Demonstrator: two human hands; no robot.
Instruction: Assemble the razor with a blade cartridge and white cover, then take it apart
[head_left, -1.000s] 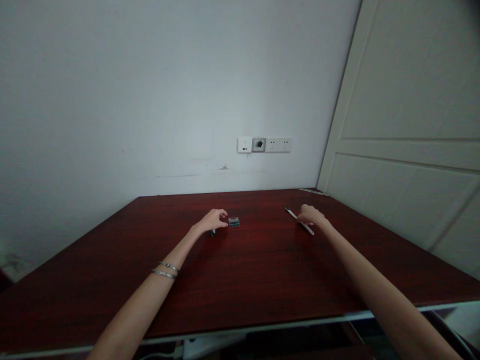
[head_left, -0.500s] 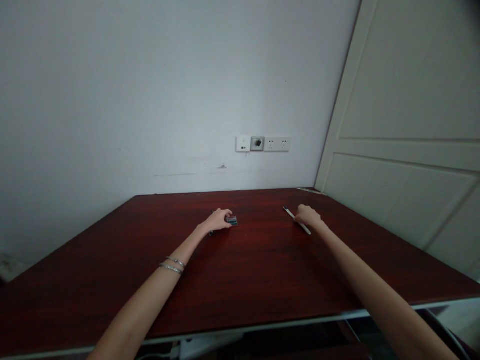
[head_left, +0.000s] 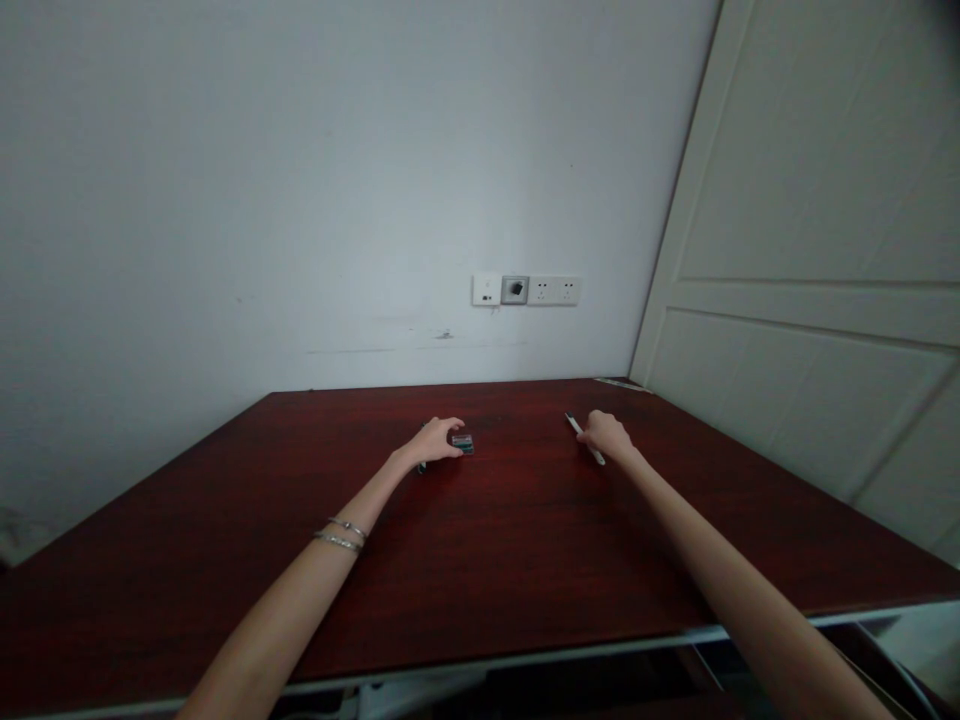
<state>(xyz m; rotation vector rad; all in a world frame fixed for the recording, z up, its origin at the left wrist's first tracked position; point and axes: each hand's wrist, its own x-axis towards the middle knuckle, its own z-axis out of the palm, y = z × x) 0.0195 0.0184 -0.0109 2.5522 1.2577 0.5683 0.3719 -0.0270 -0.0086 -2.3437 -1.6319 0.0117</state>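
Observation:
On the dark red tabletop, a small flat rectangular piece (head_left: 463,444), dark with a lighter band, lies at the fingertips of my left hand (head_left: 435,440). That hand's thumb and fingers are apart, curved around the piece's near side; whether the thumb touches it I cannot tell. Partly hidden beneath the same hand is a thin dark object (head_left: 422,466), its kind unclear. My right hand (head_left: 607,433) is closed on a slim white pen (head_left: 573,422) with a black end, which slants across the tabletop.
The red-brown table (head_left: 480,560) meets a pale wall with a row of sockets (head_left: 553,290). A thin light strip (head_left: 624,384) lies at its far right corner. A white panelled door (head_left: 810,240) stands along the right side. Below the front edge are dark shelf contents.
My right hand has shifted slightly left with the pen, which now sits a little steeper. The left hand's fingers have parted slightly from the small flat piece.

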